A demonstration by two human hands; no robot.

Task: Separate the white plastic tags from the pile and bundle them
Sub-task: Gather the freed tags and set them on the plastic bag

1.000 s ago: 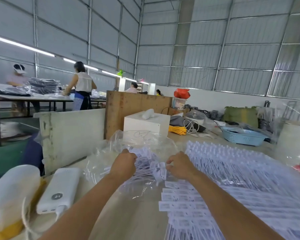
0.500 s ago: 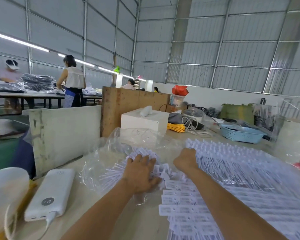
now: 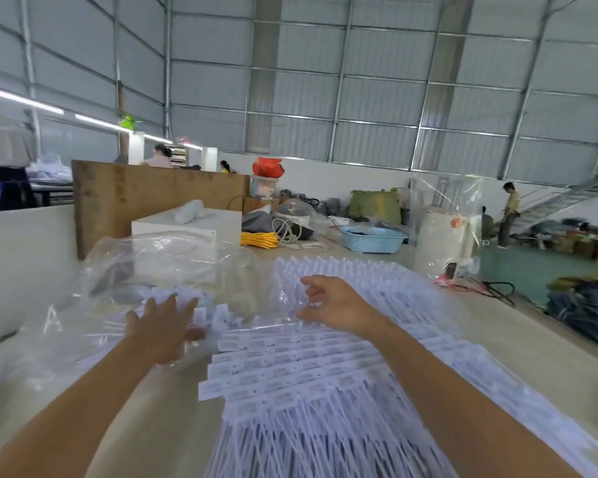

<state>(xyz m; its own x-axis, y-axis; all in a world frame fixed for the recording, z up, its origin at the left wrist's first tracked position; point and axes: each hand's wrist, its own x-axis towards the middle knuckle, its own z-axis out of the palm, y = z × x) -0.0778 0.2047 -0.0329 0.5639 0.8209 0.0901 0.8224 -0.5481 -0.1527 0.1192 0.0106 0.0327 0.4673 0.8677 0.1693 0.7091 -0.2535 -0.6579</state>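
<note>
Since a moment ago, the right hand (image 3: 335, 305) has been moved forward onto the white tags (image 3: 311, 367), fingers loosely curled, nothing clearly held. The left hand (image 3: 159, 326) is laid flat, fingers spread, on the clear bag (image 3: 145, 267). Two hands are seen; the tags, spread across the worktop (image 3: 532, 339) middle, are too many to count.

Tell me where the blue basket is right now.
In the head view the blue basket sits at the far end of the table, right of centre, between the yellow cord bundle on its left and the white plastic-wrapped drum on its right.
</note>
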